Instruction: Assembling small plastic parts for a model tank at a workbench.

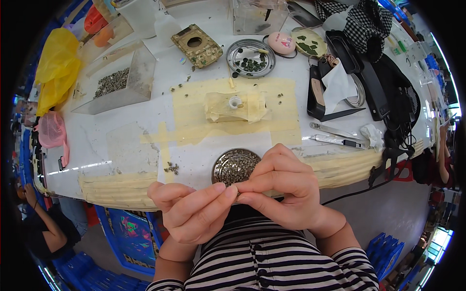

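Observation:
My left hand [196, 208] and my right hand [286, 191] meet at the table's front edge, thumbs and fingertips pinched together. Between them is a tiny dark piece, mostly hidden by the fingertips, too small to name. Just beyond the hands sits a round metal dish [215, 169] filled with small metallic parts [235, 166]. A few loose parts [171, 168] lie left of it on white paper. Farther back, a block wrapped in yellowish tape [221, 110] carries a small white ring-shaped piece [235, 102] on top.
A clear bin [138, 72] with small metal parts stands left. Behind are a camouflage-patterned box [196, 46] and a metal plate [230, 48] holding dark green pieces. Tweezers [335, 131] and a utility knife [337, 141] lie right, near black cables [388, 155]. Other people sit at both sides.

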A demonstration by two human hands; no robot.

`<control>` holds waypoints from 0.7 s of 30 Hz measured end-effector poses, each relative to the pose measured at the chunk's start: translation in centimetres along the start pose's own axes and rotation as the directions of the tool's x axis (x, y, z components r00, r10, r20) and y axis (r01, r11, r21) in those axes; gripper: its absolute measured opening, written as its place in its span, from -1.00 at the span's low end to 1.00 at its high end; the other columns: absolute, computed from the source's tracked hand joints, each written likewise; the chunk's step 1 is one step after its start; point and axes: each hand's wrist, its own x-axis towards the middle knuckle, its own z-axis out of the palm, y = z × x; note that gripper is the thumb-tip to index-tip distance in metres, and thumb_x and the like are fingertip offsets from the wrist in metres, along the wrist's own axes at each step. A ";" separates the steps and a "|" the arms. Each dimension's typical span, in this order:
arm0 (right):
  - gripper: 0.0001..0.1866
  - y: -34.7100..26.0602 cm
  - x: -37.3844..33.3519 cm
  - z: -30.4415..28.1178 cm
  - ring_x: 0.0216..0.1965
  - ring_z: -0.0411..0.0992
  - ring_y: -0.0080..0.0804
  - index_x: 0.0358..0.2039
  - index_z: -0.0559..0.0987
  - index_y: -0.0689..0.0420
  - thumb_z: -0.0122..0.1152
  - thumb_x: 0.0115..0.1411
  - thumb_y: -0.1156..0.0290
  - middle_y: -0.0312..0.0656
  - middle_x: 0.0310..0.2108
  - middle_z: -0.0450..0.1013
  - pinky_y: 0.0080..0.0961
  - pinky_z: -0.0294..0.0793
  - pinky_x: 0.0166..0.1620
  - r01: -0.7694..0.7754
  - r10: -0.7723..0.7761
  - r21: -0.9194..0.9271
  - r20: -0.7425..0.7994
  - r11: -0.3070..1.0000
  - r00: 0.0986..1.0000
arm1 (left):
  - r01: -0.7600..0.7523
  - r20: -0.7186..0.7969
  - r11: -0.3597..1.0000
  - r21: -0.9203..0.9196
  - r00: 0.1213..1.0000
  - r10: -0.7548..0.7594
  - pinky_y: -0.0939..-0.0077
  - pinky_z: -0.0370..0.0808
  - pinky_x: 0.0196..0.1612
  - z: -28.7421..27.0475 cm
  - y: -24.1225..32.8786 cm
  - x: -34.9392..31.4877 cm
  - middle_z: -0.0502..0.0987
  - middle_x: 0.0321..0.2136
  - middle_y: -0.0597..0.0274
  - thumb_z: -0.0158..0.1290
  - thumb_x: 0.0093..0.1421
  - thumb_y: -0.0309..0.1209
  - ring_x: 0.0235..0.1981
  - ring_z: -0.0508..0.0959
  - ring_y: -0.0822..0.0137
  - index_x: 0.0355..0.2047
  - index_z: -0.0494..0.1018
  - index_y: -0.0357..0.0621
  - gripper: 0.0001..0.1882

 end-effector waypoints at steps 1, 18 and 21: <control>-0.79 0.0 0.0 -0.1 -0.38 0.37 -0.39 -0.33 0.72 0.11 0.49 -0.05 0.52 -0.29 -0.46 0.50 -0.52 0.36 -0.30 -0.015 0.015 0.009 0.009 1.000 1.000 | 0.001 0.003 1.000 0.004 1.000 -0.001 0.46 0.16 -0.22 0.0 0.1 -0.1 0.59 -0.19 0.69 0.36 -0.13 -0.39 -0.30 0.30 0.45 -0.28 0.71 0.14 -0.68; -0.66 0.5 -0.8 0.6 -0.38 0.33 -0.43 -0.30 0.71 0.06 0.57 -0.18 0.48 -0.40 -0.44 0.51 -0.56 0.28 -0.32 0.186 -0.266 -0.371 -0.175 0.910 0.948 | 0.065 0.034 0.991 0.115 0.997 -0.070 0.44 0.17 -0.19 0.8 1.1 0.8 0.58 -0.23 0.67 0.39 -0.13 -0.42 -0.32 0.32 0.42 -0.29 0.70 0.13 -0.69; -0.65 0.9 -0.7 -0.1 -0.39 0.34 -0.43 -0.28 0.71 0.06 0.56 -0.17 0.49 -0.38 -0.44 0.51 -0.57 0.28 -0.33 0.161 -0.211 -0.274 -0.163 0.948 0.964 | 0.054 0.040 0.994 0.100 0.997 -0.059 0.44 0.17 -0.20 1.1 1.2 1.0 0.58 -0.24 0.66 0.40 -0.13 -0.43 -0.33 0.33 0.42 -0.29 0.70 0.14 -0.68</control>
